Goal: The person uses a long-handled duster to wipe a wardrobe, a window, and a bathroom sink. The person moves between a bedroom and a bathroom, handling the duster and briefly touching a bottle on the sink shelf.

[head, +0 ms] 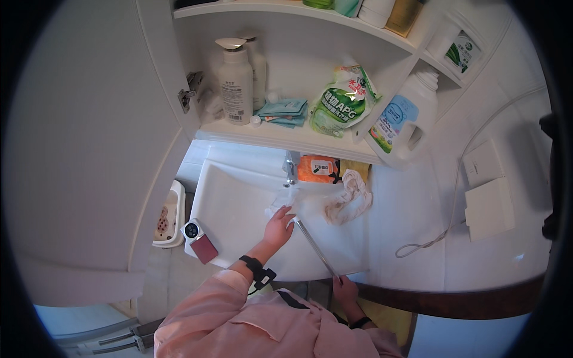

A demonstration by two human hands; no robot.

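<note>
My right hand [344, 290] grips the lower end of a slim metal rod [315, 247] at the front edge of the white washbasin [233, 201]. The rod slants up and left across the basin, and its white upper tip ends beside my left hand [278, 228]. The fingers of my left hand are stretched out over a clear, crumpled-looking piece [281, 199], maybe plastic, below the chrome faucet [290, 170]. Whether they pinch it or only touch it is unclear. A wet-looking pale cloth [351, 199] lies in a loop on the basin's right side.
A phone [201, 241] rests on the basin's left rim. An orange packet [318, 169] is beside the faucet. Above the basin, an open cabinet shelf [286, 142] holds a pump bottle [236, 85], a green-white refill pouch [344, 105] and a detergent jug [403, 121]. A cable [456, 183] crosses the right-hand surface.
</note>
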